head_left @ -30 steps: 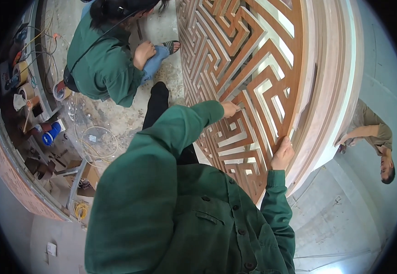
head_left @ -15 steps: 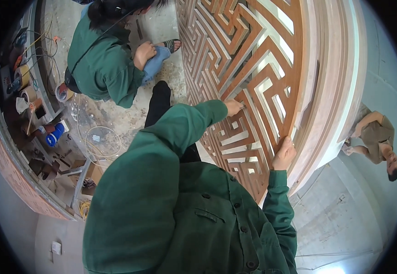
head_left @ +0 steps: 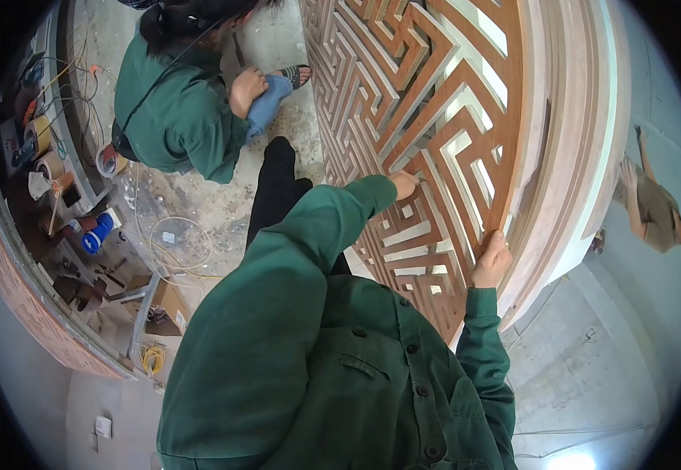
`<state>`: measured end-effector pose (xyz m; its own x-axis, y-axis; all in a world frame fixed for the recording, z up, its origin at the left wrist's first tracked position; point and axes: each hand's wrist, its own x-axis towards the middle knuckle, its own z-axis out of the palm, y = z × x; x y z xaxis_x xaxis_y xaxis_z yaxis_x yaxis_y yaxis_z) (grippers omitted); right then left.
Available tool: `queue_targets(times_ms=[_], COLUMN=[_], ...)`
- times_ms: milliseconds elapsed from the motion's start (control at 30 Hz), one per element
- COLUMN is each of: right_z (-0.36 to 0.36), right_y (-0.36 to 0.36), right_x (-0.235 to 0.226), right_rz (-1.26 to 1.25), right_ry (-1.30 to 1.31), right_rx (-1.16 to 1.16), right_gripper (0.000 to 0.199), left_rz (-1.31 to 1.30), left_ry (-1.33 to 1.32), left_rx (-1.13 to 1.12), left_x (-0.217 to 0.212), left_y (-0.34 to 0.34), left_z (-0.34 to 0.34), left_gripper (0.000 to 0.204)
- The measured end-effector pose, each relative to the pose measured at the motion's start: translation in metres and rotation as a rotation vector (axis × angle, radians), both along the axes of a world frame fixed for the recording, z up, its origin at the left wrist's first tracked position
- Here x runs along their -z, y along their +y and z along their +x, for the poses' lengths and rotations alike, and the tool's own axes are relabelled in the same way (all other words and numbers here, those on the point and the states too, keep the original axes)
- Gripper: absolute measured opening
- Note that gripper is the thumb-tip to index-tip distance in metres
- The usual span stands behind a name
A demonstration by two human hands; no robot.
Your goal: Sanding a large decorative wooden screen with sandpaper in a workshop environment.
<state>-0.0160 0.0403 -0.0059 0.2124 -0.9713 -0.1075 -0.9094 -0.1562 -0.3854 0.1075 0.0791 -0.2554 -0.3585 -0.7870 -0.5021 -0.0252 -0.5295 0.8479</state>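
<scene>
Left arm reaches out, left hand (head_left: 405, 185) on the one lattice panel (head_left: 464, 74), can't tell if fingers pinch. Right hand (head_left: 493, 260): fingers curled at panel's right edge, beside pale layered boards (head_left: 568, 157).

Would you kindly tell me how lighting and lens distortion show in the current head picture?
Head view: a bright glare at the lower right edge; black corners; the pale wood strips bow toward the right rim; the lattice panel and right hand look fairly sharp.
</scene>
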Motion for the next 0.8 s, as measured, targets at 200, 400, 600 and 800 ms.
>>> queue_targets(times_ms=[200,400,600,800], right_z=[-0.001,0.005,-0.008,0.007], right_y=[0.0,-0.002,-0.003,0.005], right_x=[-0.002,0.002,-0.012,0.007], right_rz=[-0.005,-0.001,-0.02,0.03], right_ry=[0.006,0.001,0.019,-0.01], right_rx=[0.046,-0.006,0.048,0.002], right_gripper=[0.042,0.042,0.043,0.043], left_rz=[0.065,0.337,0.542,-0.033], left_ry=[0.056,0.172,0.347,-0.09], left_rx=[0.126,0.035,0.079,0.226], left_x=[-0.003,0.002,-0.025,0.036], left_y=[0.0,0.002,0.004,0.008], left_z=[0.006,0.003,0.013,-0.011], left_gripper=[0.047,0.048,0.049,0.027])
